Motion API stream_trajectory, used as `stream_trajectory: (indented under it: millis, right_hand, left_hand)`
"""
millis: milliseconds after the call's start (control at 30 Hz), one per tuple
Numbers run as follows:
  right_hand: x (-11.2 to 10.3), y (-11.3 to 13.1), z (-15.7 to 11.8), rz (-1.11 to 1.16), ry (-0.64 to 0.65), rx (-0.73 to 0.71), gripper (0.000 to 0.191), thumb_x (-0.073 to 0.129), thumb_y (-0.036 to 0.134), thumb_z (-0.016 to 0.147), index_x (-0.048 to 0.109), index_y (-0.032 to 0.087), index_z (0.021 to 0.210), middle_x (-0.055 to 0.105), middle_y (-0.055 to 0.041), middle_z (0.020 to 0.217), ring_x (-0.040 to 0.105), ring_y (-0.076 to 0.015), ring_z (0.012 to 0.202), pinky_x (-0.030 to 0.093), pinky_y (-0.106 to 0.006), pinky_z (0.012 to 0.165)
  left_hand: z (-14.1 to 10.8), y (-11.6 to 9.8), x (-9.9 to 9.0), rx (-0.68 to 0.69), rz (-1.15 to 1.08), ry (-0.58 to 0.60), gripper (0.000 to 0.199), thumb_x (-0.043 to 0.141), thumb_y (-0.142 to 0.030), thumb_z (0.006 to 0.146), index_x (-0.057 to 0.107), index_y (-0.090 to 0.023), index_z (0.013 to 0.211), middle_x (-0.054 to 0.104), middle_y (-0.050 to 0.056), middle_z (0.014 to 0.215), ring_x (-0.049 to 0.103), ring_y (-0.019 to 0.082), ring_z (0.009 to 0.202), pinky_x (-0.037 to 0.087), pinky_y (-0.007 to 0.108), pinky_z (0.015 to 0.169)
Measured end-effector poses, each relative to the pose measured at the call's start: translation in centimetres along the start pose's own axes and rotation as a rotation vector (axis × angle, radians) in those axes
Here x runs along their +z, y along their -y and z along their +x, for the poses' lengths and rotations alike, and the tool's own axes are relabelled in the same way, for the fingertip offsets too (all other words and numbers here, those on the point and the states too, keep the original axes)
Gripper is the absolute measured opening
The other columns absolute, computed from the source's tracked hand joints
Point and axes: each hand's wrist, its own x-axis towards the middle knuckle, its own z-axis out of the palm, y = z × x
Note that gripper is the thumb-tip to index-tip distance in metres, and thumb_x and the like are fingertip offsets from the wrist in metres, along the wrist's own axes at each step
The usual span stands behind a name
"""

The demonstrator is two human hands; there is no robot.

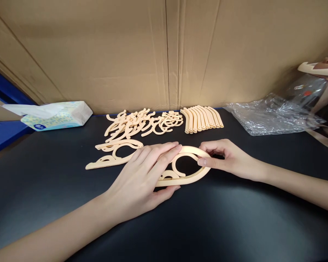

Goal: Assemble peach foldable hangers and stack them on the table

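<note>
Between my hands is a beige folding clothes hanger (192, 179), its curved arms folded together around a hook. My left hand (144, 178) grips the arm ends from above, fingers along the top and thumb beneath, covering much of that side. At the rounded end, my right hand (221, 158) pinches the hanger between thumb and fingers. Another folded hanger (104, 165) lies on the black table just beyond my left hand, partly hidden by it.
Behind lie a heap of loose hanger parts (128, 123), several hooks (166, 122) and a row of curved arms (202, 118). A tissue pack (57, 115) stands at the left. Crumpled clear plastic (273, 114) lies at the right. Cardboard (112, 54) walls the back of the black table (196, 225).
</note>
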Motion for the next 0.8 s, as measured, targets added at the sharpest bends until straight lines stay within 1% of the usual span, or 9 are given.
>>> stream_trajectory:
  millis: [200,500,667,800]
  right_hand:
    - [0.19,0.27,-0.13,0.136,0.012,0.073,0.037,0.063,0.043,0.086,0.047,0.017,0.065,0.033,0.0066,0.061,0.029,-0.007,0.056,0.023,-0.023,0.05]
    - [0.34,0.26,-0.12,0.172,0.003,0.088,0.034,0.065,0.04,0.085,0.05,0.016,0.067,0.034,0.0067,0.062,0.03,-0.0068,0.058,0.023,-0.022,0.051]
    - [0.37,0.28,-0.14,0.19,0.015,0.091,0.031,0.069,0.037,0.082,0.054,0.015,0.068,0.037,0.0065,0.062,0.031,-0.0069,0.058,0.024,-0.022,0.052]
    - [0.34,0.21,-0.12,0.179,0.019,0.097,0.031,0.069,0.039,0.082,0.056,0.015,0.069,0.037,0.0063,0.062,0.032,-0.0074,0.059,0.025,-0.022,0.052]
  left_hand:
    - [0.07,-0.03,0.04,-0.014,-0.022,0.008,0.062,0.064,-0.028,0.086,0.036,-0.011,0.14,0.049,0.012,0.136,0.046,0.023,0.122,0.035,0.032,0.099]
    - [0.09,-0.01,-0.03,-0.017,-0.02,0.006,0.063,0.065,-0.028,0.085,0.036,-0.011,0.139,0.049,0.011,0.136,0.047,0.022,0.121,0.035,0.033,0.098]
    - [0.08,-0.02,0.01,-0.009,-0.006,0.003,0.064,0.065,-0.031,0.086,0.036,-0.011,0.139,0.05,0.012,0.136,0.047,0.023,0.121,0.035,0.034,0.097]
    - [0.15,-0.05,0.06,0.007,0.015,-0.003,0.064,0.065,-0.034,0.087,0.036,-0.01,0.138,0.051,0.013,0.135,0.047,0.024,0.12,0.035,0.034,0.098]
